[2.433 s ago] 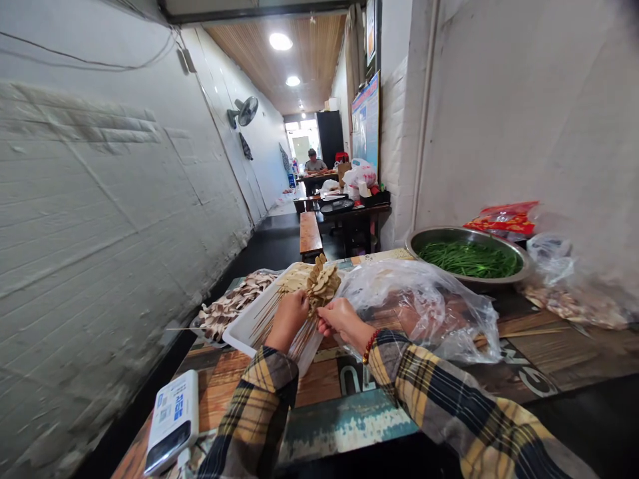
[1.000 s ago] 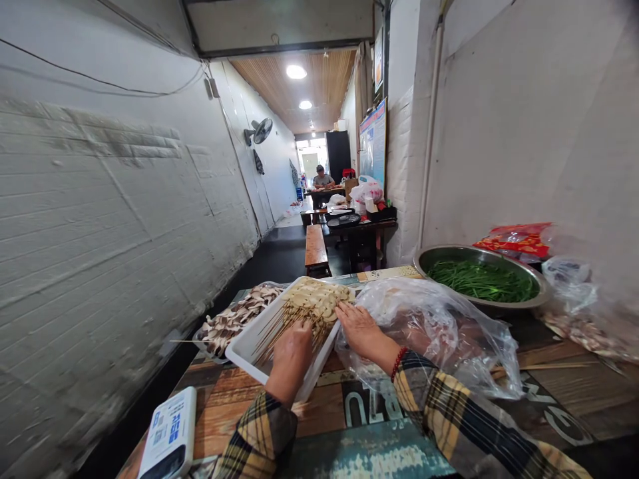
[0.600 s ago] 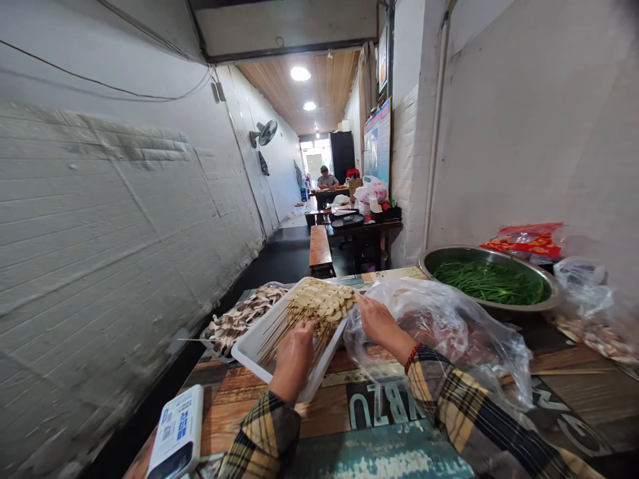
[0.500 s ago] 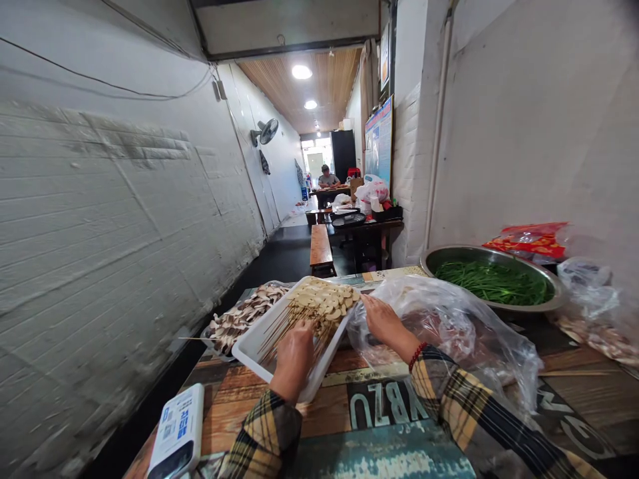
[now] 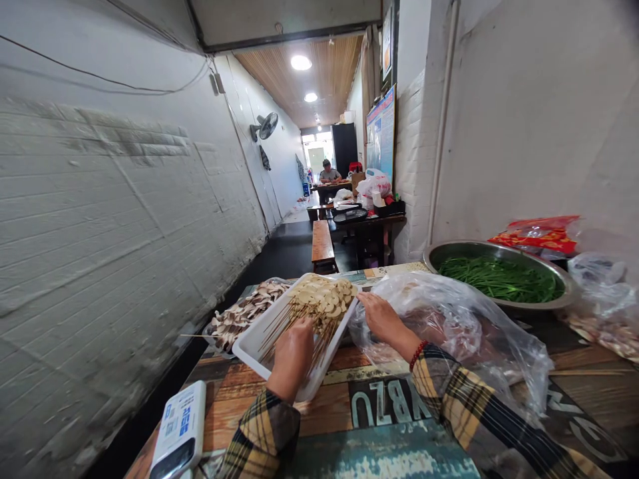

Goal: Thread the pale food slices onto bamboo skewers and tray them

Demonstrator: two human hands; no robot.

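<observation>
A white plastic tray (image 5: 248, 359) lies at a slant on the table, holding pale round slices (image 5: 327, 296) threaded on thin wooden skewers (image 5: 276, 331). Over the bare ends of the sticks, my left hand (image 5: 294, 349) is closed, its fingers curled round some of them. My right hand (image 5: 382, 318) is pinched at the tray's upper right corner, beside the outermost slices. Whether its fingertips grip the rim or a slice is hidden. Left of the tray, brown-edged mushroom pieces (image 5: 247, 313) are heaped in a clear wrapping, with one stick poking out leftward.
A clear plastic bag (image 5: 449, 319) with pinkish contents lies by my right forearm. Behind it stands a metal basin (image 5: 569, 293) of green stalks (image 5: 499, 278). A white boxy device (image 5: 180, 426) sits at the front left. Far back, a person (image 5: 329, 173) sits at another table.
The camera view has shifted slightly. Both hands stay in nearly the same places at the tray, and nothing has visibly been picked up or let go.
</observation>
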